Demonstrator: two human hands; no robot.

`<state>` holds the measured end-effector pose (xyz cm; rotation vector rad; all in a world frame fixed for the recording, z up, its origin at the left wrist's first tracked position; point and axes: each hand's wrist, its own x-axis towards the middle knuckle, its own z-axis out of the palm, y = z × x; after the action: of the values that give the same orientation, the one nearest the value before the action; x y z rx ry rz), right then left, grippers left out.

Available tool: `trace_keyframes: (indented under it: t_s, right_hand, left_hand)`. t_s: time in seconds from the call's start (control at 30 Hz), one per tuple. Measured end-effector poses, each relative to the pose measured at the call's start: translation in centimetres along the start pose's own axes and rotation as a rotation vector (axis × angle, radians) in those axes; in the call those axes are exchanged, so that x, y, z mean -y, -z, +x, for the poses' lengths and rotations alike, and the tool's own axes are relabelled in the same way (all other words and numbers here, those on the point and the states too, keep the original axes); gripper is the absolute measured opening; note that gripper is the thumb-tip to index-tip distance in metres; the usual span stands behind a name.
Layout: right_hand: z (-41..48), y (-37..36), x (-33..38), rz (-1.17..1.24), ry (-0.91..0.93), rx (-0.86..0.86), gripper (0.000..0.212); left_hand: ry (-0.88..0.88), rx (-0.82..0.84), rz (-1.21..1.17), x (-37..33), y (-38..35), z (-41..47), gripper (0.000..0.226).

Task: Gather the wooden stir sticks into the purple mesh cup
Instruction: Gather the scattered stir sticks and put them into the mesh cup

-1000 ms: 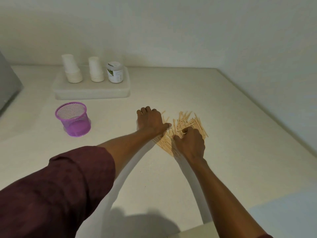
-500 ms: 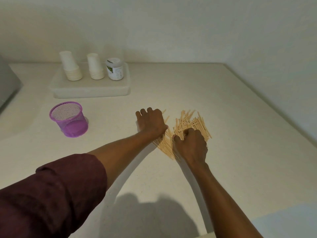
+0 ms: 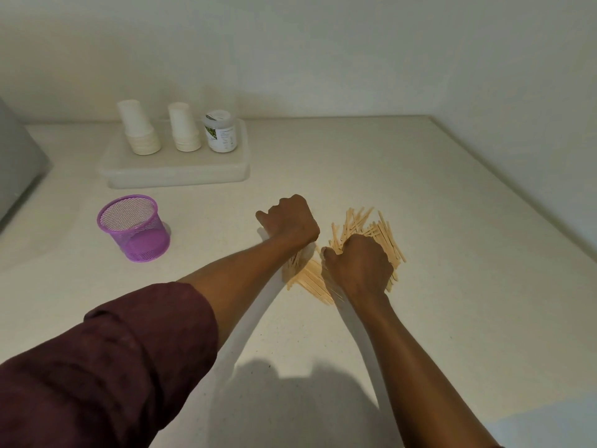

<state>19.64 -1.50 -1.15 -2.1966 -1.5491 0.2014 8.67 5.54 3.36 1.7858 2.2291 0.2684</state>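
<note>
A pile of wooden stir sticks [image 3: 371,231] lies spread on the white counter [image 3: 452,286] at centre. My left hand [image 3: 290,221] rests on the pile's left side with its fingers curled under; what it holds is hidden. Over the pile's near right part, my right hand [image 3: 358,265] is fisted, with stick ends showing at its thumb side. The purple mesh cup [image 3: 132,226] stands upright and looks empty, well to the left of both hands.
A white lidded box [image 3: 174,173] at the back left carries two stacks of paper cups [image 3: 139,130] and a labelled jar [image 3: 221,130]. A grey appliance [image 3: 16,163] sits at the far left. The wall borders the counter at the back and right.
My left hand has curled from flat on the sticks into a fist. My right hand has stayed bunched over the pile. The camera view shifted slightly.
</note>
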Motion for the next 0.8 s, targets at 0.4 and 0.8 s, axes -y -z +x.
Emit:
trace_keyframes:
  t_s: [0.4, 0.8]
  right_hand:
    - [0.2, 0.1, -0.1, -0.074, 0.021, -0.008, 0.012]
    - [0.5, 0.8, -1.0, 0.040, -0.056, 0.051, 0.033]
  left_hand:
    - [0.051, 0.092, -0.115, 0.2, 0.3, 0.9, 0.039]
    - [0.076, 0.014, -0.745, 3.5, 2.8, 1.9, 0.028]
